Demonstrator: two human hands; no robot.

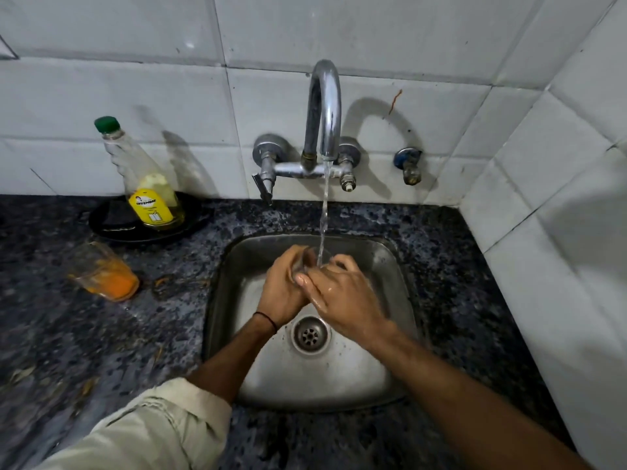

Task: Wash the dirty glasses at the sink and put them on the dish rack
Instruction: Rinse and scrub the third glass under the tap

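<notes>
Curled round a clear glass (pixel 310 262), the left grip (pixel 281 290) is seen holding it from the left, while the right grip (pixel 342 293) is wrapped against its right side, with wet fingers (pixel 341 264) bent over the rim; both grips are thus closed on the same glass. The glass is held above the basin of the sink (pixel 220 300) and is largely hidden between the grips, so its tilt cannot be told. It is met by the stream of water (pixel 324 215) that falls from the curved tap (pixel 324 103), which is mounted on the tiled wall (pixel 407 45) behind the far edge of the surface (pixel 101 334). The drain (pixel 310 335) is seen below the grips, on the near side of them. The sink is set into the surface toward its far right corner. A dirty glass (pixel 105 271), coated with orange residue that is thickest at its base, is stood on the surface to the left of the sink, apart from its rim. Behind it, at the far edge by the wall, a soap bottle (pixel 149 184) with a green cap and a yellow label is stood upright on a black plate (pixel 108 222). A thin black band (pixel 266 317) is worn at the left wrist, and a pale sleeve (pixel 152 429) is rolled up above the left forearm. A small valve (pixel 409 164) is fixed to the wall to the right of the tap
</notes>
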